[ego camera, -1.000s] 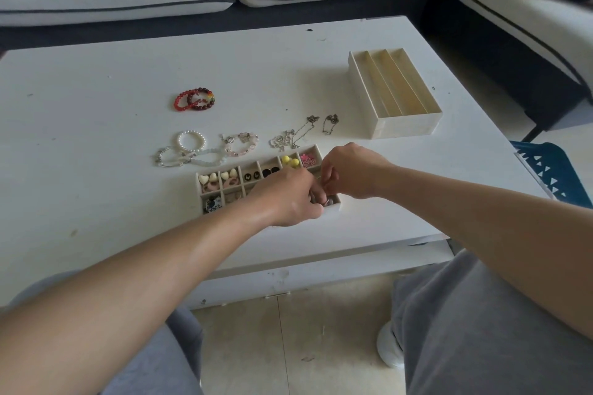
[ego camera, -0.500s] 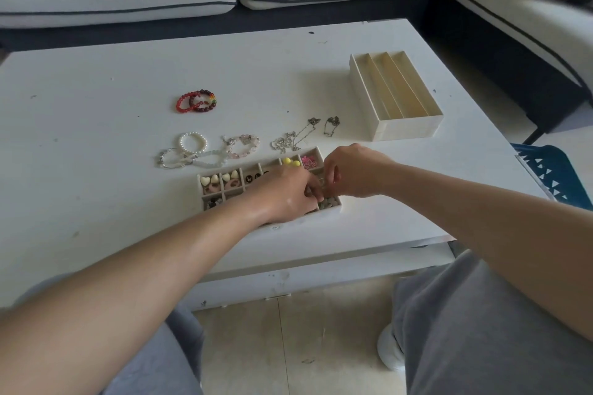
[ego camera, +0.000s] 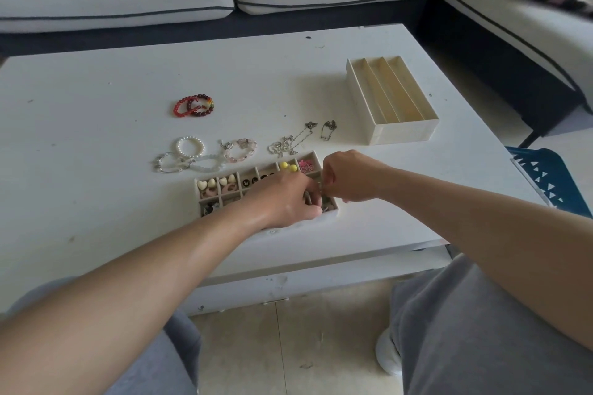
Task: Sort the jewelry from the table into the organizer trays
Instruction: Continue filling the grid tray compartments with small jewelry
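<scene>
A small compartment tray (ego camera: pixel 196 192) near the table's front edge holds hearts, pink rings, yellow beads and a pink piece. My left hand (ego camera: pixel 285 199) lies over its right half with fingers curled. My right hand (ego camera: pixel 348 178) meets it from the right, fingertips pinching a small metal piece (ego camera: pixel 321 191) above the tray's right end. Both hands touch there, and what the left fingers hold is hidden. Behind the tray lie red bead bracelets (ego camera: pixel 193 105), pearl and clear bracelets (ego camera: pixel 189 154), a pink bracelet (ego camera: pixel 241 150) and silver chains (ego camera: pixel 290 143).
A long empty divided tray (ego camera: pixel 420 128) stands at the table's right back. The white table (ego camera: pixel 96 125) has sofas behind and to the right. A blue patterned object (ego camera: pixel 545 176) sits on the floor at the right. My knees are under the front edge.
Both hands stayed together over the tray's right end, shifting only slightly. The view tilted a little; no jewelry on the table moved.
</scene>
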The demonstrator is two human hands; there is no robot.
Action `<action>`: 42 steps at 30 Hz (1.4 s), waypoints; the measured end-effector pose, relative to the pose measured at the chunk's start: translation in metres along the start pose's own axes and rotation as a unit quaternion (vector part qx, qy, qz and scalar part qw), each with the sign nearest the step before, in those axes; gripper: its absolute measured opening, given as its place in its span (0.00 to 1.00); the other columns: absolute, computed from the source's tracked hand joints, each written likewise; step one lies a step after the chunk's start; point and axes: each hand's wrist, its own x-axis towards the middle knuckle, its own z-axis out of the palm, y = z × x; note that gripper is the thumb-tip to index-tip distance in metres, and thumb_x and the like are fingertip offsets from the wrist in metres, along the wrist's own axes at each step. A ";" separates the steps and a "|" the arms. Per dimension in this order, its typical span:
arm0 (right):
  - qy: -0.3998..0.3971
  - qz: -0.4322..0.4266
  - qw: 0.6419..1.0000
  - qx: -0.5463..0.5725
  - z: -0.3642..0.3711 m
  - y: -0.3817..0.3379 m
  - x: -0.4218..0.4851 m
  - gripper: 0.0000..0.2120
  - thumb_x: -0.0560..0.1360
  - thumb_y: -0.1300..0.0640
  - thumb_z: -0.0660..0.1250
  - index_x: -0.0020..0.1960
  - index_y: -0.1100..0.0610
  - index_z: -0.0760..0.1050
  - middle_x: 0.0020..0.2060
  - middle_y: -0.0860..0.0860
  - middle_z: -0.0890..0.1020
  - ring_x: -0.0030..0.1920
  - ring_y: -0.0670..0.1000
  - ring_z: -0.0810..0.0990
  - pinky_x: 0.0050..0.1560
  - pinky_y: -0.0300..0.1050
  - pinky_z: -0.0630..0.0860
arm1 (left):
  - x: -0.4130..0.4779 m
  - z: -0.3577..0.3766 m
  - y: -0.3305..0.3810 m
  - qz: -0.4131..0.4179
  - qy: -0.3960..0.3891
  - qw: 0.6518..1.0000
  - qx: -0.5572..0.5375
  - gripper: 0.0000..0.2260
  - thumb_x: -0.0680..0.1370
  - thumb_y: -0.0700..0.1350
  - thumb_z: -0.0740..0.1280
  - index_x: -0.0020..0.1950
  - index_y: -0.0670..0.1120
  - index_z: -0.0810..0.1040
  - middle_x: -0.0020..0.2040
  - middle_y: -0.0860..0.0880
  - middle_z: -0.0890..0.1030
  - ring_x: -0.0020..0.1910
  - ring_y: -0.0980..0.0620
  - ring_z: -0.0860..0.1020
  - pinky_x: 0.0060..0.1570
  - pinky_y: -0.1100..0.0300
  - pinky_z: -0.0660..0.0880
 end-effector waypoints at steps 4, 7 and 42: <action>-0.002 -0.004 1.000 -0.001 0.003 -0.005 0.003 0.08 0.75 0.56 0.65 0.48 0.57 0.80 0.46 0.54 0.83 0.48 0.56 0.82 0.48 0.52 0.81 | -0.002 -0.001 -0.001 -0.004 -0.009 1.000 -0.010 0.03 0.75 0.52 0.70 0.44 0.55 0.83 0.40 0.58 0.80 0.41 0.59 0.79 0.41 0.58 0.78; -0.011 -0.011 1.000 -0.002 0.005 -0.014 0.005 0.09 0.76 0.57 0.62 0.49 0.60 0.80 0.44 0.55 0.83 0.48 0.56 0.82 0.47 0.50 0.80 | -0.006 -0.005 -0.002 -0.020 -0.026 0.999 -0.021 0.03 0.74 0.50 0.71 0.42 0.55 0.84 0.40 0.58 0.82 0.42 0.56 0.81 0.45 0.54 0.81; -0.061 0.005 0.978 0.201 0.029 -0.136 0.064 0.06 0.79 0.67 0.59 0.53 0.67 0.74 0.35 0.60 0.86 0.33 0.55 0.87 0.35 0.48 0.84 | -0.075 -0.074 -0.135 -0.244 0.100 0.964 0.040 0.10 0.79 0.52 0.68 0.59 0.53 0.74 0.56 0.54 0.75 0.49 0.54 0.77 0.42 0.58 0.69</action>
